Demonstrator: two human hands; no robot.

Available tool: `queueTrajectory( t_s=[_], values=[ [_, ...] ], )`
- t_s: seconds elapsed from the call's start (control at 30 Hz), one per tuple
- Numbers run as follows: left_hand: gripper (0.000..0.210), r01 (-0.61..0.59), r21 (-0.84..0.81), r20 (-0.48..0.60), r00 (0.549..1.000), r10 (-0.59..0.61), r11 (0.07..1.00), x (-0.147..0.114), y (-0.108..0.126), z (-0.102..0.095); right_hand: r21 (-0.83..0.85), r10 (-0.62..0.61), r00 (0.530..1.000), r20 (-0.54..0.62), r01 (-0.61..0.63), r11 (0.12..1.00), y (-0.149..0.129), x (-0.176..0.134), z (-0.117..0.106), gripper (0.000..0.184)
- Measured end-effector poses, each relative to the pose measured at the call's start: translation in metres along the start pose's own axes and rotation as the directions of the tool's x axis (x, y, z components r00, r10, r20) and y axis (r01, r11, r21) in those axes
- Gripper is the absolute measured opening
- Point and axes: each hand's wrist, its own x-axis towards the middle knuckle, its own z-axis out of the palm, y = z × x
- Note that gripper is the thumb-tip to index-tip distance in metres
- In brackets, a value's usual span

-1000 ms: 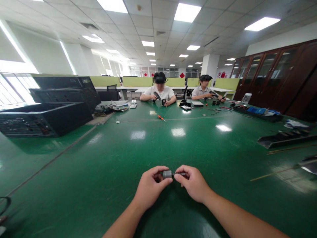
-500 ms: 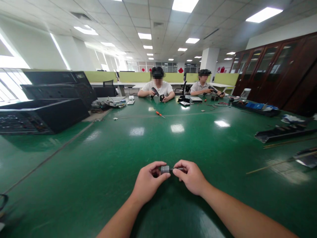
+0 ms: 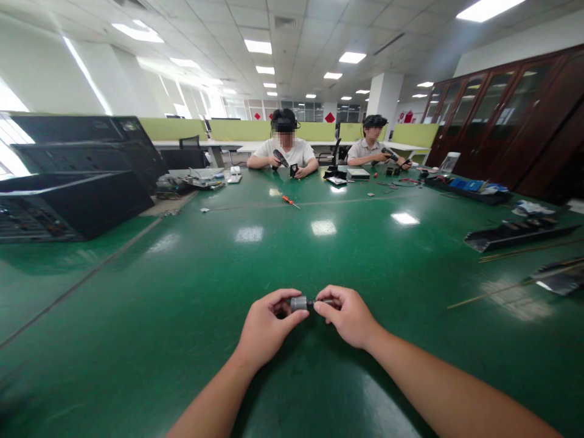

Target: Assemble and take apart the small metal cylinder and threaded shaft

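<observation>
A small grey metal cylinder [image 3: 298, 303] lies between the thumb and fingers of my left hand [image 3: 267, 328], which is closed around its sides. From its right end a thin dark rod [image 3: 311, 302] runs across to my right hand [image 3: 351, 316]. The thumb and fingertips of that hand are pinched on the rod, and its far end shows a little past them. Both hands are just above the green table [image 3: 205, 340], near its front. My fingers hide part of the cylinder and rod.
An orange-handled screwdriver [image 3: 288, 200] lies further back. Black computer cases [image 3: 114, 207] stand at the left. At the right are a black tray [image 3: 483, 239] and thin brass-coloured rods [image 3: 515, 283]. Across the table, two people [image 3: 292, 149] each handle a dark power tool.
The whole view has shifted a little, so the scene sits slightly higher and further left. My hands keep the same hold on the cylinder and rod.
</observation>
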Motion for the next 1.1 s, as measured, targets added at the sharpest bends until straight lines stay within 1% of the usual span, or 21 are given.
queueTrajectory(
  t_s=[0.37,0.73,1.1],
  values=[
    [0.039,0.009,-0.004,0.013,1.000,-0.009,1.000,-0.0010,-0.0021,-0.0021,0.026,0.014,1.000,0.000,-0.014,1.000,0.0003,0.0009,0.0007,0.013],
    [0.041,0.015,-0.008,-0.023,1.000,-0.015,1.000,-0.0018,-0.0018,-0.0039,0.062,0.030,1.000,0.010,-0.030,0.998,-0.0005,0.0015,0.0004,0.014],
    [0.042,0.000,-0.029,-0.038,0.999,-0.001,1.000,-0.0021,-0.0049,-0.0052,0.059,0.031,0.999,-0.013,-0.030,0.998,-0.0022,0.0006,0.0000,0.014]
  ],
)
